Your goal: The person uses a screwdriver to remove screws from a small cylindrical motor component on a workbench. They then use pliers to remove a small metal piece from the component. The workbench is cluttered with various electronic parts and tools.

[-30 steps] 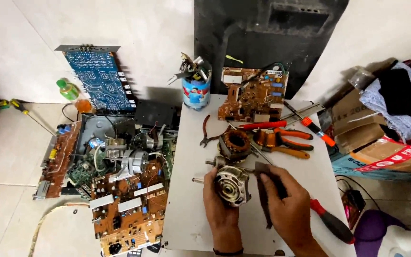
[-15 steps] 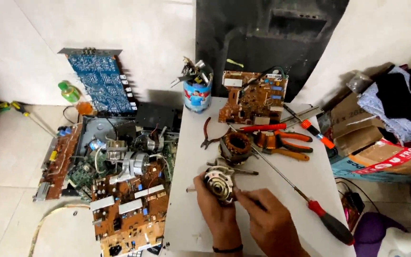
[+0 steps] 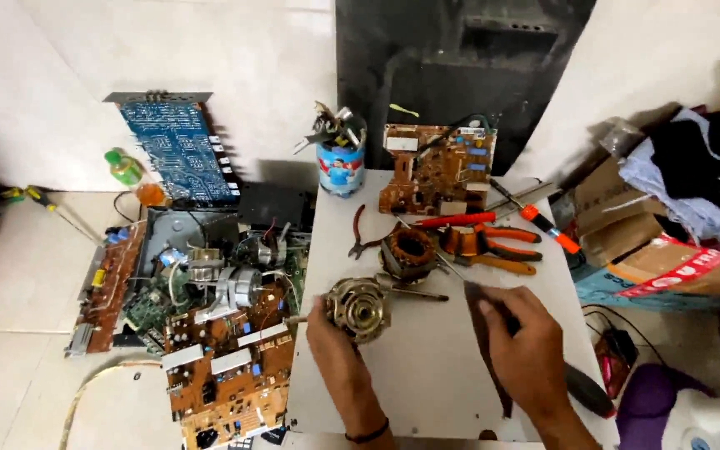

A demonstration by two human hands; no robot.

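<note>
On the white table (image 3: 427,383), my left hand (image 3: 333,346) grips a round metal motor part (image 3: 358,308) with a thin shaft sticking out at its left and right. My right hand (image 3: 528,350) is to the right of it, apart from the motor, fingers closed on a dark flat strip (image 3: 487,346) that lies along the table. Just behind the motor sits a stator with copper windings (image 3: 410,250).
Orange-handled pliers (image 3: 493,246), red-handled cutters (image 3: 452,221), an orange screwdriver (image 3: 543,218) and a brown circuit board (image 3: 439,167) fill the table's back, beside a tin of tools (image 3: 339,162). Opened electronics (image 3: 210,333) cover the floor at left; a cardboard box (image 3: 627,208) with clothes stands at right.
My left hand has shifted the motor part to the left. My right hand has drawn away from the motor to the right, taking the dark strip with it.
</note>
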